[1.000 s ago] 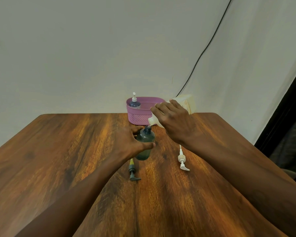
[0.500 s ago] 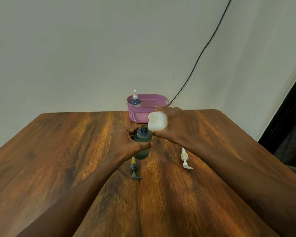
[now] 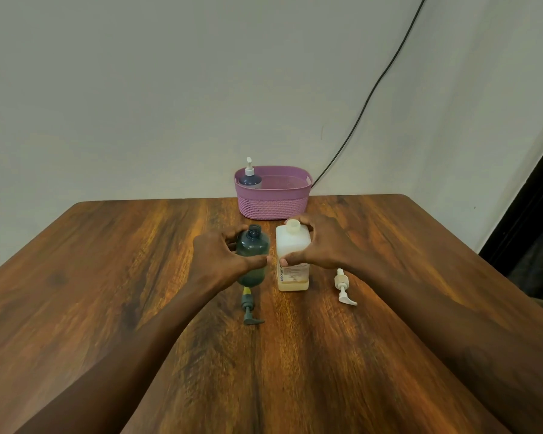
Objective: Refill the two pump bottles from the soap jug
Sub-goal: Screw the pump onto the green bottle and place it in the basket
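Left hand [image 3: 220, 261]: wrapped round the dark green bottle [image 3: 254, 245], with the thumb lying across its front and the fingers curled behind its shoulder.
Dark green bottle: stands upright on the table [image 3: 107, 277], near the middle. Its neck is open and has no pump on it.
Right hand [image 3: 325, 249]: grips the soap jug [image 3: 292, 245], with the thumb pressed on the front face and the fingers hooked round the far side by the neck.
Soap jug: pale and square-sided, it stands upright on the table just to the right of the green bottle. The two are close together, but I cannot tell whether they touch. A shallow band of amber liquid shows at its base, below a printed label.
Jug's top: cream-coloured. I cannot tell whether a cap sits on it.
Dark pump [image 3: 249, 310]: lies flat on the table just in front of the green bottle, its tube pointing toward the bottle and its spout toward the person.
White pump [image 3: 343, 285]: lies on the table to the right of the jug, under the right wrist and apart from both bottles.
Pink basket [image 3: 273, 205]: sits at the far edge of the table, behind the two hands.
Blue bottle [image 3: 250, 180]: stands in the basket's left end with a white pump fitted.
Black cable [image 3: 367, 98]: runs down the wall and passes behind the basket.
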### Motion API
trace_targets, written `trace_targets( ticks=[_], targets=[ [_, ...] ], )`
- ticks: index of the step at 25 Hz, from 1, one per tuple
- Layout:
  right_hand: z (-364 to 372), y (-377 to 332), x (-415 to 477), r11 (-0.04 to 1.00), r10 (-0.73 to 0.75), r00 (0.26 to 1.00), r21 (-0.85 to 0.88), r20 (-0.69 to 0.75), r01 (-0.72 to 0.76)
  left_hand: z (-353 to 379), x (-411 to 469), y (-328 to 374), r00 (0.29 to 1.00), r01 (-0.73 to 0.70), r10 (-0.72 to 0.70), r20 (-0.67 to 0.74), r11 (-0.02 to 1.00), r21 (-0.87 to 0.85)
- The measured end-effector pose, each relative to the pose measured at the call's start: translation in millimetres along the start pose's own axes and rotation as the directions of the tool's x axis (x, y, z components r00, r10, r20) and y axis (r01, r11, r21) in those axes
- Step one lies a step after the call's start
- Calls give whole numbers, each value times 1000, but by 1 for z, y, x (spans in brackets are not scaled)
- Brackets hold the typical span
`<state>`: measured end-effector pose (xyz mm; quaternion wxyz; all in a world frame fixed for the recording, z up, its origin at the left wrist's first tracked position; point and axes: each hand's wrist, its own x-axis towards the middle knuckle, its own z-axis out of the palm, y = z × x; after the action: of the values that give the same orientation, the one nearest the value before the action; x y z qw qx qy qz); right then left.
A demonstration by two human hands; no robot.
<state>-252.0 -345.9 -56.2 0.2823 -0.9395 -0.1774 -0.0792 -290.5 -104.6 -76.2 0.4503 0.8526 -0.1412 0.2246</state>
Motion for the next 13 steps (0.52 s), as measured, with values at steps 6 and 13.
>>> trace_targets(
  ticks=[6,13],
  targets=[
    [1,9,2,1000,-19,999,12,50,18,-6,-3,-3,1000,1,-1,-5,1000,17],
    [7,-25,-1,964,-234,968,-147,-86,220,-27,-15,-6,999,43,-43,-25,999,5]
  ],
)
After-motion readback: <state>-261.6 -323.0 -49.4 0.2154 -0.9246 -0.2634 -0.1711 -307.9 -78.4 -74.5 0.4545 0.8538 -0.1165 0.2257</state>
